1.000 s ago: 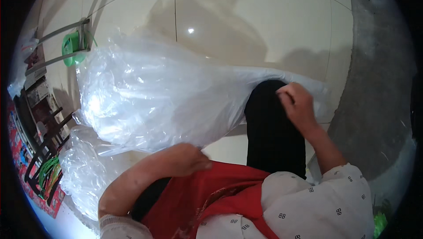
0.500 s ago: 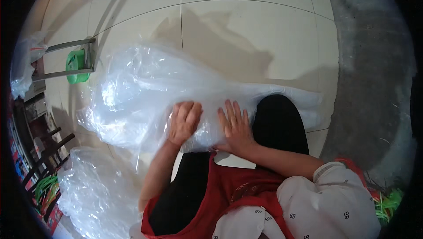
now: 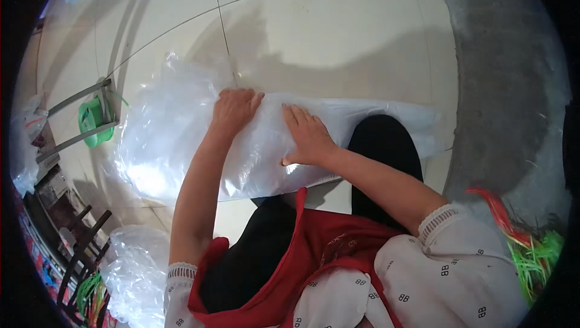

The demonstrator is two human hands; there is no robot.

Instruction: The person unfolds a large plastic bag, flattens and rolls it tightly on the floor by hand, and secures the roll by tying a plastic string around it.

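A large clear plastic sheet (image 3: 181, 146), folded in layers and wrinkled, lies across the floor in front of my knees. At its far edge my left hand (image 3: 237, 109) has its fingers curled down over the plastic and closed on it; the fingertips are hidden. My right hand (image 3: 309, 137) lies flat on the sheet to the right of it, fingers stretched and thumb apart. The right end of the sheet runs out past my right knee, which partly covers it.
Crumpled clear plastic (image 3: 136, 273) lies at the near left. Farther left stand a metal frame (image 3: 78, 98) with a green plastic container (image 3: 95, 122) and a dark rack (image 3: 81, 237). Green and red strips (image 3: 538, 255) lie at the near right, by a grey floor strip (image 3: 492, 104).
Both hands have moved farther from my body over the sheet, the left reaching its far edge. The plastic's raised bulge has flattened and spread.
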